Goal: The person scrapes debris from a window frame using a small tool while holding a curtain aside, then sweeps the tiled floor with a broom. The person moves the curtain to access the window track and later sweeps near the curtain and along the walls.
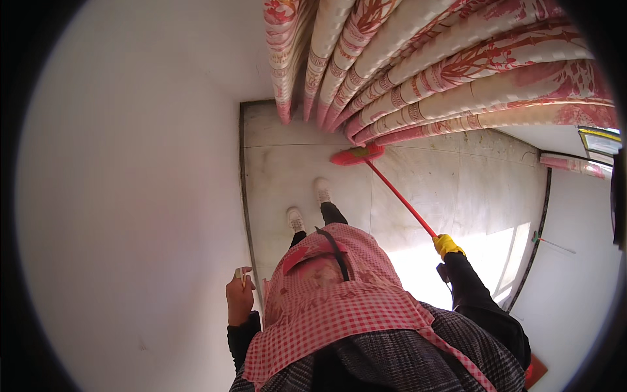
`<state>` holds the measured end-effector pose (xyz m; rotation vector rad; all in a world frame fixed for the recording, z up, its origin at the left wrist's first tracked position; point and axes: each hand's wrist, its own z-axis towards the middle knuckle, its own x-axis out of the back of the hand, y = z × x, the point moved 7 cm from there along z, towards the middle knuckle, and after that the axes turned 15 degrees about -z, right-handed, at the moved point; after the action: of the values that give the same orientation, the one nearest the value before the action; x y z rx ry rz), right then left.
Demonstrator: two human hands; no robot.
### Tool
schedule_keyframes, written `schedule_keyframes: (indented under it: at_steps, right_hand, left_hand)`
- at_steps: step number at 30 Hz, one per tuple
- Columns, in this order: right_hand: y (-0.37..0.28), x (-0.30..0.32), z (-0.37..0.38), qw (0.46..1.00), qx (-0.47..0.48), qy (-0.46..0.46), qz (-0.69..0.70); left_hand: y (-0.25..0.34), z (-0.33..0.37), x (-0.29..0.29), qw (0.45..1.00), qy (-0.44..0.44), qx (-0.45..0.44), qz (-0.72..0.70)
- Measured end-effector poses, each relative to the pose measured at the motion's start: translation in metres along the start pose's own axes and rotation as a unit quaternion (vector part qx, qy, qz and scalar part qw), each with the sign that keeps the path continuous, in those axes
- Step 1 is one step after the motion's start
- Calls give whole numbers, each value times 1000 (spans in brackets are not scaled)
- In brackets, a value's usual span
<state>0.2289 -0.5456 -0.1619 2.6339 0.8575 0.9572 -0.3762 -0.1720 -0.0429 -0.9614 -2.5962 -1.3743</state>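
Note:
My right hand, in a yellow glove, is wrapped round the upper end of a red handle. This handle slants down to a broom, whose red head lies on the floor just beneath the curtain hems. A greenish-yellow patch shows on the head. My left hand is bare and hangs beside the white wall, its fingers curled. Something small and pale shows at those fingertips, too small to name.
Long cream-and-red patterned curtains hang over the far side. Pale floor tiles carry a bright sunlit patch. A white wall runs close along my left. A thin stick with a green end is at the right wall.

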Motion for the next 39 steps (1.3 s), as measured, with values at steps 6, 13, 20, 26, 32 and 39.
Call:
schedule_keyframes:
  at_steps: [6, 13, 20, 26, 32, 39]
  right_hand:
    - [117, -122, -102, 986, -143, -76, -33]
    - [70, -159, -214, 994, -81, 35, 57]
    - [-140, -106, -117, 976, 153, 145, 60]
    - [-89, -137, -66, 988, 90, 49, 112]
    - [181, -309, -118, 984, -105, -79, 124]
    - [291, -414, -238, 918, -222, -255, 209]
  left_hand:
    - [0, 34, 7, 998, -54, -28, 9]
    - [3, 41, 1, 990, -122, -49, 57]
    - [34, 17, -21, 983, -134, -45, 116]
    - [21, -10, -57, 982, -114, -21, 151]
    - [24, -38, -166, 954, -232, -92, 167]
    - [44, -33, -241, 938, -262, -120, 193]
